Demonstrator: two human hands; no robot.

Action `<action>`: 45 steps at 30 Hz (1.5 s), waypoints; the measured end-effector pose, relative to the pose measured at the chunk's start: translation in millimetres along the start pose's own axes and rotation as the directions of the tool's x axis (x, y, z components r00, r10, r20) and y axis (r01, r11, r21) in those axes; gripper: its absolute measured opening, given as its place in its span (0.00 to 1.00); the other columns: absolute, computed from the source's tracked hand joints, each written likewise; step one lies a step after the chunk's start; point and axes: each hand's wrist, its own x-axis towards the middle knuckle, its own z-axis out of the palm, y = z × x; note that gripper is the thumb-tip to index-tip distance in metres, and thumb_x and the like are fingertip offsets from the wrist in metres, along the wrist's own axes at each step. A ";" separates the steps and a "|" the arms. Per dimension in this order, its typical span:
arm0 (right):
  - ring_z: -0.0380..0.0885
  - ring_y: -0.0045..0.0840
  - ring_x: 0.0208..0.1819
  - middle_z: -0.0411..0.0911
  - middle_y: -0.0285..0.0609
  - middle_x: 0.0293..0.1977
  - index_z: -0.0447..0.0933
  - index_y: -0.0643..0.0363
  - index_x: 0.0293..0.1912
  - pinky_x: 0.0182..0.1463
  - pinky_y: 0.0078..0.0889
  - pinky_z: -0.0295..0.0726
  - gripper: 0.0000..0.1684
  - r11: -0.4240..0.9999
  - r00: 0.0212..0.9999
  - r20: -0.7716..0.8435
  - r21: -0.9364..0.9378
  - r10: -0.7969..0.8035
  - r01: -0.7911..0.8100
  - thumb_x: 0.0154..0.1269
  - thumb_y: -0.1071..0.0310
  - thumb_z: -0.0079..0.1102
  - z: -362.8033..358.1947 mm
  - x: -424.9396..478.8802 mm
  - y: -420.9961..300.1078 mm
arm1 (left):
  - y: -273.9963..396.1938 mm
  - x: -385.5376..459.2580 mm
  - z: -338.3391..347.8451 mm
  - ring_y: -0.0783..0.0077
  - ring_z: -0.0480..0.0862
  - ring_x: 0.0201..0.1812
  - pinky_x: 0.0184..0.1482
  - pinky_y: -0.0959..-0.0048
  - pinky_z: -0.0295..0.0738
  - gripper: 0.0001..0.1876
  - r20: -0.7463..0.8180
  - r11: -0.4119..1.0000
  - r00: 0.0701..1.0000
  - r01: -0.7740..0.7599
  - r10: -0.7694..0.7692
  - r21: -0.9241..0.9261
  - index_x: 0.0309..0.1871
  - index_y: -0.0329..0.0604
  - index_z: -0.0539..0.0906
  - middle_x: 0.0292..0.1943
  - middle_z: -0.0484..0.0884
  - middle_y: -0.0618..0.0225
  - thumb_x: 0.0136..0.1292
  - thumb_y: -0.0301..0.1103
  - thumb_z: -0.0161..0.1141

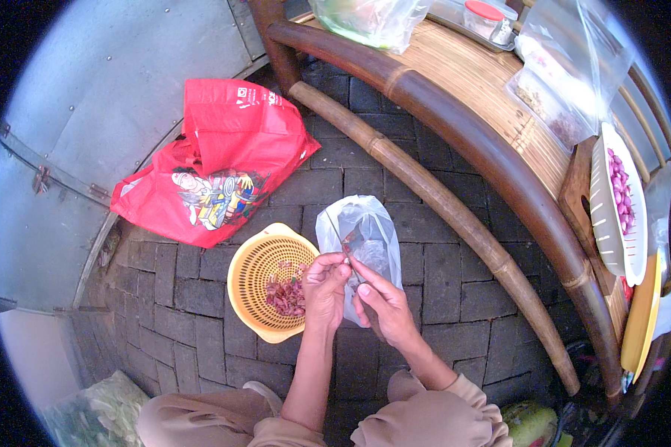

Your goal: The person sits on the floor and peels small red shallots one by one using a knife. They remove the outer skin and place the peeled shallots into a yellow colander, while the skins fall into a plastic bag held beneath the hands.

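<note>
Above a white plastic bag (pixel 388 240), my two hands meet. My left hand (pixel 325 290) pinches a small pale piece (pixel 346 261), perhaps a shallot; the fingers hide most of it. My right hand (pixel 388 310) grips what looks like a slim knife (pixel 376 326), its dark handle end showing below the palm. The thin blade is hard to make out against the bag. The bag stands open on the paving, with some reddish scraps inside. Just left of my left hand sits a yellow plastic colander (pixel 246 279), holding small reddish-purple shallots (pixel 286 296) in their skins.
A red shopping bag (pixel 246 156) slumps near a metal panel (pixel 117 72). On the right, a bamboo bench (pixel 458 61) with curved rails carries a white basket (pixel 604 223) of pink shallots (pixel 620 193), a wooden board (pixel 579 179) and plastic bags. Greens in a bag (pixel 98 410) lie lower left.
</note>
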 end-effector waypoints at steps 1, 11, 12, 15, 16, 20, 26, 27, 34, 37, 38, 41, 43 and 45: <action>0.64 0.13 0.19 0.68 0.31 0.21 0.61 0.54 0.69 0.21 0.15 0.64 0.27 1.000 1.000 -0.009 0.012 0.000 0.000 0.73 0.63 0.46 0.5 0.0 0.5 | 0.0 -0.5 1.3 0.76 0.81 0.40 0.47 0.79 0.78 0.11 -0.004 1.000 1.000 0.010 -0.010 -0.012 0.44 0.38 0.80 0.39 0.83 0.66 0.57 0.21 0.65; 0.70 0.15 0.20 0.74 0.37 0.25 0.62 0.60 0.67 0.18 0.17 0.69 0.27 0.917 0.992 -0.027 0.387 0.120 -0.100 0.72 0.65 0.48 5.3 -2.1 -3.4 | -8.6 -3.9 0.9 0.80 0.81 0.36 0.40 0.79 0.80 0.10 -0.036 0.972 0.988 0.144 -0.153 -0.187 0.47 0.43 0.79 0.38 0.82 0.70 0.63 0.28 0.62; 0.70 0.15 0.20 0.74 0.37 0.25 0.62 0.61 0.67 0.18 0.17 0.69 0.27 0.910 0.993 -0.023 0.403 0.119 -0.100 0.72 0.65 0.48 5.0 -2.5 -4.4 | -9.0 -3.8 1.1 0.79 0.81 0.36 0.40 0.79 0.80 0.11 -0.039 0.971 0.986 0.150 -0.159 -0.186 0.48 0.43 0.79 0.38 0.82 0.70 0.63 0.28 0.62; 0.70 0.14 0.20 0.75 0.37 0.27 0.63 0.61 0.66 0.19 0.17 0.70 0.26 0.900 0.993 -0.021 0.425 0.119 -0.099 0.72 0.66 0.48 4.4 -2.5 -4.5 | -9.5 -4.0 3.3 0.79 0.80 0.36 0.41 0.79 0.80 0.12 -0.045 0.971 0.985 0.153 -0.164 -0.184 0.49 0.43 0.79 0.38 0.82 0.71 0.63 0.29 0.62; 0.70 0.14 0.20 0.75 0.36 0.27 0.63 0.60 0.66 0.19 0.16 0.70 0.26 0.899 0.993 -0.023 0.428 0.119 -0.098 0.72 0.66 0.48 4.1 -2.3 -4.3 | -8.9 -4.9 6.7 0.79 0.80 0.37 0.41 0.78 0.79 0.12 -0.044 0.972 0.987 0.146 -0.157 -0.182 0.50 0.43 0.78 0.39 0.82 0.70 0.63 0.30 0.62; 0.70 0.13 0.20 0.75 0.35 0.27 0.63 0.59 0.67 0.19 0.16 0.70 0.26 0.922 0.989 -0.097 0.382 0.113 -0.068 0.72 0.66 0.48 7.2 -0.3 -3.1 | -9.1 -4.0 4.3 0.77 0.80 0.41 0.44 0.76 0.79 0.13 -0.078 0.980 0.985 0.142 -0.154 -0.142 0.52 0.43 0.77 0.41 0.82 0.69 0.64 0.30 0.61; 0.68 0.14 0.19 0.73 0.34 0.25 0.63 0.56 0.67 0.19 0.16 0.68 0.26 0.949 0.986 -0.143 0.314 0.091 -0.042 0.72 0.65 0.48 1.6 2.5 3.3 | -8.7 -4.4 15.1 0.76 0.81 0.41 0.46 0.76 0.79 0.13 -0.132 0.969 0.968 0.192 -0.214 -0.158 0.53 0.41 0.76 0.42 0.82 0.67 0.65 0.28 0.59; 0.68 0.14 0.19 0.73 0.34 0.24 0.63 0.56 0.67 0.19 0.16 0.68 0.26 0.946 0.987 -0.129 0.320 0.096 -0.050 0.72 0.65 0.48 0.5 2.3 4.0 | -9.3 -4.2 12.9 0.76 0.81 0.41 0.46 0.76 0.79 0.13 -0.115 0.976 0.974 0.180 -0.194 -0.123 0.53 0.40 0.76 0.42 0.82 0.67 0.65 0.28 0.59; 0.68 0.17 0.17 0.71 0.36 0.20 0.60 0.56 0.69 0.19 0.17 0.68 0.27 0.940 0.987 -0.111 0.333 0.118 -0.074 0.73 0.62 0.46 0.5 3.7 3.4 | -7.4 0.8 10.4 0.79 0.82 0.39 0.43 0.82 0.80 0.13 -0.149 0.992 0.980 0.128 -0.129 -0.018 0.51 0.36 0.77 0.40 0.82 0.67 0.63 0.25 0.61; 0.68 0.17 0.17 0.71 0.36 0.21 0.58 0.55 0.69 0.18 0.18 0.67 0.28 0.940 0.983 -0.107 0.323 0.149 -0.107 0.74 0.62 0.46 -2.5 5.4 6.6 | -7.4 1.7 5.1 0.77 0.82 0.40 0.43 0.81 0.80 0.13 -0.151 0.991 0.981 0.130 -0.123 0.033 0.51 0.35 0.77 0.41 0.82 0.64 0.65 0.27 0.58; 0.68 0.18 0.17 0.71 0.37 0.21 0.59 0.55 0.69 0.18 0.19 0.68 0.28 0.936 0.981 -0.113 0.332 0.160 -0.114 0.73 0.63 0.45 -3.0 5.6 6.5 | -7.6 2.0 3.0 0.76 0.83 0.40 0.44 0.80 0.81 0.12 -0.148 0.990 0.982 0.130 -0.121 0.055 0.52 0.35 0.76 0.42 0.82 0.64 0.66 0.27 0.57; 0.68 0.19 0.16 0.71 0.38 0.21 0.59 0.54 0.69 0.18 0.20 0.68 0.27 0.930 0.976 -0.125 0.346 0.180 -0.127 0.73 0.63 0.45 -4.0 6.3 7.9 | -7.1 3.2 1.1 0.75 0.83 0.41 0.45 0.79 0.81 0.12 -0.167 0.988 0.977 0.144 -0.133 0.053 0.51 0.33 0.76 0.42 0.82 0.62 0.66 0.27 0.56; 0.68 0.17 0.16 0.71 0.36 0.21 0.58 0.55 0.69 0.17 0.18 0.67 0.28 0.933 0.976 -0.129 0.338 0.176 -0.124 0.73 0.61 0.46 -4.9 7.1 10.8 | -7.1 4.0 -0.4 0.75 0.83 0.40 0.46 0.79 0.82 0.12 -0.166 0.989 0.976 0.146 -0.140 0.024 0.51 0.33 0.76 0.42 0.82 0.62 0.66 0.26 0.56; 0.68 0.18 0.16 0.71 0.38 0.21 0.59 0.54 0.69 0.18 0.20 0.68 0.28 0.931 0.974 -0.131 0.340 0.184 -0.130 0.73 0.62 0.46 -5.4 7.6 11.4 | -7.2 4.7 -0.4 0.74 0.83 0.41 0.46 0.78 0.82 0.12 -0.166 0.990 0.976 0.142 -0.138 0.012 0.51 0.33 0.76 0.42 0.82 0.61 0.66 0.26 0.56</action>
